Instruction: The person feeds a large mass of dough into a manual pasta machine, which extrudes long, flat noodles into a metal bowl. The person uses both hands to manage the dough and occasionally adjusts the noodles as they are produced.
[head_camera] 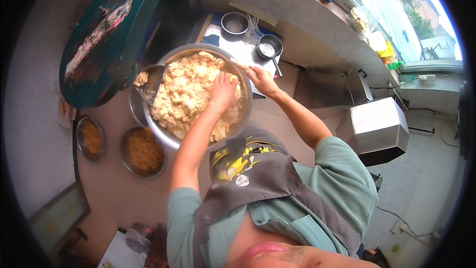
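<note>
A large stainless steel bowl stands before me, filled with shaggy, pale dough. My left hand rests on the dough with its palm down, toward the bowl's right side; the fingers look slightly apart. At the upper right rim, my right hand grips a pale, stick-like tool handle that lies over the bowl's edge; whether it has a blade cannot be told. A metal mixer paddle, with dough stuck on it, reaches over the bowl's left edge from a green mixing machine.
Metal basins with orange-brown contents stand at the lower left. Beyond the bowl, a table holds a round pan and a saucepan. A metal appliance is at right, below a window sill with several items.
</note>
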A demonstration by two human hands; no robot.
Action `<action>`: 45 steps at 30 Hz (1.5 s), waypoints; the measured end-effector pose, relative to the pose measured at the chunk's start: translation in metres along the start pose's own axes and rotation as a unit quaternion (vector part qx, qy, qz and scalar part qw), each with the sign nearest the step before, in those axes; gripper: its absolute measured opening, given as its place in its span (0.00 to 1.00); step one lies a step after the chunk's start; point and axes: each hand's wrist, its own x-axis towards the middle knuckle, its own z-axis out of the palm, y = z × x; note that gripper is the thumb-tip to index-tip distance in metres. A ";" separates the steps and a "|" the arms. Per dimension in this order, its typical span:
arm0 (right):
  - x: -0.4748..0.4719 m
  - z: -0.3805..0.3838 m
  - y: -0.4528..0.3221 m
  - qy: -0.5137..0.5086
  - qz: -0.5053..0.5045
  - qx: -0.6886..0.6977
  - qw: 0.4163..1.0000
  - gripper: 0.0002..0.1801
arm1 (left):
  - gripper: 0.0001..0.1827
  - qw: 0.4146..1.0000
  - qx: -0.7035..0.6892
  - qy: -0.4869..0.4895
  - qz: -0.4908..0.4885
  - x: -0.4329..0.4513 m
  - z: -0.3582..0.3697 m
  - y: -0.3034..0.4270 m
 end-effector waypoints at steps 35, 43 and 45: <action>0.077 0.039 0.018 -0.191 -0.053 0.111 0.974 0.27 | 0.29 0.752 -0.346 0.251 -0.502 -0.148 -0.025 -0.109; 0.096 0.063 -0.036 -0.257 -0.096 0.098 0.957 0.24 | 0.22 0.634 -0.456 0.257 -0.569 -0.130 -0.030 -0.062; 0.097 0.066 -0.064 -0.274 -0.122 0.087 0.950 0.24 | 0.26 0.657 -0.446 0.258 -0.551 -0.140 -0.016 -0.067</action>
